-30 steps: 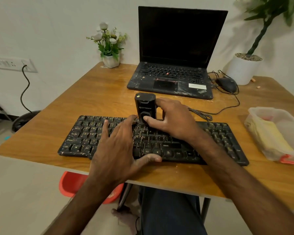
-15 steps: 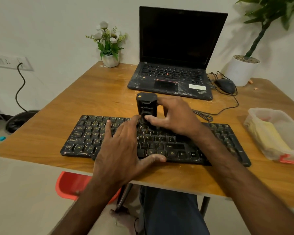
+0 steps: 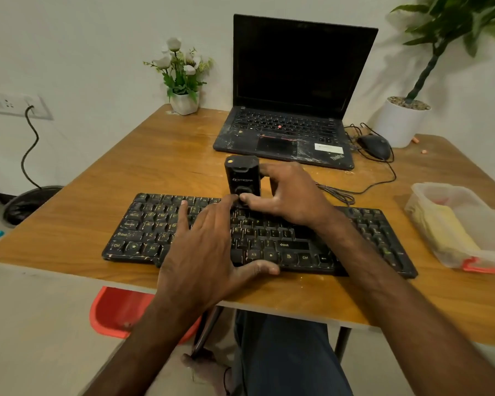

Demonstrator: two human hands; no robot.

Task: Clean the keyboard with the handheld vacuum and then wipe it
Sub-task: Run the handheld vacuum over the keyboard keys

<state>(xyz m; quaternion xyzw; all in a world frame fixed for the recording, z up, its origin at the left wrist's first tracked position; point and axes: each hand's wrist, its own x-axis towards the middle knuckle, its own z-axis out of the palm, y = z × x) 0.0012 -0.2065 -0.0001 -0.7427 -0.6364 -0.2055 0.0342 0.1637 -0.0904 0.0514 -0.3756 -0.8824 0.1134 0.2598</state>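
You're at a wooden table [image 3: 160, 155] w/ a white wall behind it. Biggest thing on it is the black laptop [image 3: 292, 90] at the far edge, lid up, screen dark, palm rest scratched. Nearer you, the black keyboard [image 3: 143, 224] lies flat across the front of the table, long side parallel to the near edge, its mid section hidden under your hands. At the far right corner there's a leafy plant in a white pot [image 3: 400, 121]; at right, a clear plastic box [image 3: 463, 224] w/ smth yellow inside & a red clip at its near end. Your left hand [image 3: 203, 252] lies palm down on the keyboard's middle, fingers spread, holding nothing, thumb out along the near edge by the bottom row. Your right hand [image 3: 292, 195] sits at the keyboard's far edge, thumb & fingers wrapped round the lower part of the handheld vacuum [image 3: 243, 178]. The vacuum is black, stands upright on the top key rows approx. mid-keyboard, small yellow dot on its top. A small white vase of flowers [image 3: 183, 78] sits at the far left of the table, and a black mouse [image 3: 376, 146] w/ its cable lies just right of the laptop.
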